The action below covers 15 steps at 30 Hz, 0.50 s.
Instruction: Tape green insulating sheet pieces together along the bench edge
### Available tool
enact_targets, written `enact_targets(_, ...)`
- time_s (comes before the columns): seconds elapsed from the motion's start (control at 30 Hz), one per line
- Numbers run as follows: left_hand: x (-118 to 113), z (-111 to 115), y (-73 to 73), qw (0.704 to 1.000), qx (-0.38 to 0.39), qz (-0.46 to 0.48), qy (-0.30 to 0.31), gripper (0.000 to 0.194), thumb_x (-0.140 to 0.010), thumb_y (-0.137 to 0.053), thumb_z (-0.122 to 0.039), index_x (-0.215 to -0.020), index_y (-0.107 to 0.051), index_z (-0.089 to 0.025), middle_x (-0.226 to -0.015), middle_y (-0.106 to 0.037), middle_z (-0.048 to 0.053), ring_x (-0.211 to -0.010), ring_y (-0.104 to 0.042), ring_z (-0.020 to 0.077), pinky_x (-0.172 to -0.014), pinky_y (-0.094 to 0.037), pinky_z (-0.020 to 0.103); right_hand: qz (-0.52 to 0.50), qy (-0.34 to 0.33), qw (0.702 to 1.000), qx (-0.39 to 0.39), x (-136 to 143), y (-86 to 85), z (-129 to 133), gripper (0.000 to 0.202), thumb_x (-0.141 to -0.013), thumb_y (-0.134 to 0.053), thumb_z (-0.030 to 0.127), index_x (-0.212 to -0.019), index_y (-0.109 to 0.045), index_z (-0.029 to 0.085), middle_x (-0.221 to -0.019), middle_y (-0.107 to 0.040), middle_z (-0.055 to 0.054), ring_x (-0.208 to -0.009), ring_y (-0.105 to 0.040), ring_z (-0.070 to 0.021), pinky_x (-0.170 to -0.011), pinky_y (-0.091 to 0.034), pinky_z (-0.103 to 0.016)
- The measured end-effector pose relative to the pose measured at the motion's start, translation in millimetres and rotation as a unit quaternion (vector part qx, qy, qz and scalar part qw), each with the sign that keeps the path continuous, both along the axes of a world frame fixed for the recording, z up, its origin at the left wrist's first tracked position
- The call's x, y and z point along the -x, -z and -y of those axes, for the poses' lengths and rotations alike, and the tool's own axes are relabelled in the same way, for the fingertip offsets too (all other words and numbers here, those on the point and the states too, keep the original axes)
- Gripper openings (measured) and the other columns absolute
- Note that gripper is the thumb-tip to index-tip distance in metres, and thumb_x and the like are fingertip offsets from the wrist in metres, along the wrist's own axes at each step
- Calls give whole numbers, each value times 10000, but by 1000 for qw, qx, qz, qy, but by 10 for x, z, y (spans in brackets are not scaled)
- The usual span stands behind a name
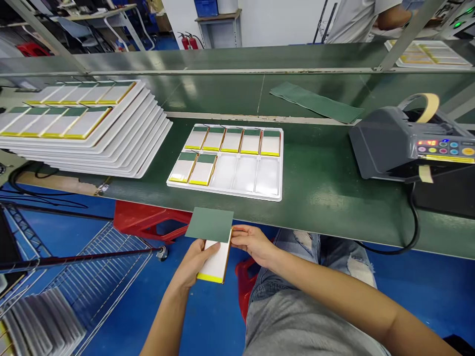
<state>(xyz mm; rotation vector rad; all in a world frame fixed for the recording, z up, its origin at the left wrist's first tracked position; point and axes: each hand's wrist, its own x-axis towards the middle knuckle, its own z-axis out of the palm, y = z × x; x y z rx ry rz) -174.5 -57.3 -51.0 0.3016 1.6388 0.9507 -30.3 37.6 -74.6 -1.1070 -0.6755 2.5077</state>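
Below the bench edge I hold a flat white pouch battery cell (214, 263) with a yellow strip at its near end. A green sheet (210, 224) lies across its far end and reaches past it on both sides. My left hand (196, 261) is closed on the cell's left side, thumb on top of the white face. With its fingers closed, my right hand (252, 241) grips the cell's right edge by the sheet's corner. Beyond them a white tray (243, 192) carries several similar cells, a full back row and two at the front left.
Stacked white trays (148, 143) with cells stand at left. A tape dispenser (411, 143) sits at right, its cable (416, 222) hanging over the edge. A green strip (315, 102) lies behind. A wire rack (100, 267) and red stool (148, 220) are below. Another person (356, 22) works opposite.
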Motion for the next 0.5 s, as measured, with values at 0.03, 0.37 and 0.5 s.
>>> enact_targets(0.03, 0, -2, -6, 1000, 0, 0, 0, 362, -630, -787, -369, -843, -588, -154, -660, -677, 11, -562, -633, 156, -476, -489, 215, 1, 1, 1000, -1, 4, 0, -1, 416, -453, -773, 112, -854, -666, 142, -805, -706, -30, -726, -641, -139, -771, -475, -276)
enact_targets(0.37, 24, -15, -52, 1000, 4, -5, 11, 344, -630, -779, -366, -828, -594, -155, -614, -659, 6, -534, -621, 153, -468, -481, 216, 6, -5, 1000, -13, 33, -79, -12, 339, -518, -782, 224, -829, -690, 129, -780, -694, -37, -706, -631, -133, -743, -480, -271)
enact_targets(0.5, 32, -2, -79, 1000, 9, -8, 14, 345, -633, -773, -377, -820, -582, -157, -653, -672, 19, -565, -636, 169, -491, -493, 234, 14, -2, 1000, -20, 50, -105, -4, 324, -547, -797, 295, -811, -688, 140, -789, -690, -40, -709, -628, -134, -715, -484, -268)
